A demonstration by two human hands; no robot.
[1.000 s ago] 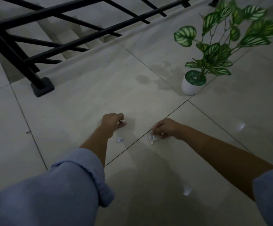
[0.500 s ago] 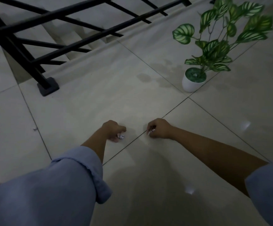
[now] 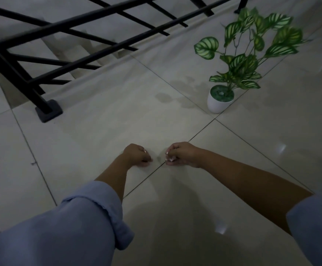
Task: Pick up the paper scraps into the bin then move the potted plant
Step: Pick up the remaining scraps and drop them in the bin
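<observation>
My left hand (image 3: pixel 136 155) and my right hand (image 3: pixel 182 154) are both low over the pale tiled floor, close together on either side of a tile joint. Each is curled into a fist. Small white bits of paper scrap (image 3: pixel 169 159) peek from between the right hand's fingers, and a white speck shows at the left hand's knuckles. No loose scraps lie on the floor between the hands. The potted plant (image 3: pixel 220 101), green-and-white leaves in a small white pot, stands upright on the floor far to the right of the hands. No bin is in view.
A black metal railing (image 3: pixel 79 45) runs across the upper left, its post base (image 3: pixel 48 112) bolted to the floor. Behind it stairs drop away. A tiny speck (image 3: pixel 33 163) lies on the floor at the left.
Both hands closed over the scraps that lay on the floor one second ago and drew nearer each other. The two visible scraps are gone from the tiles.
</observation>
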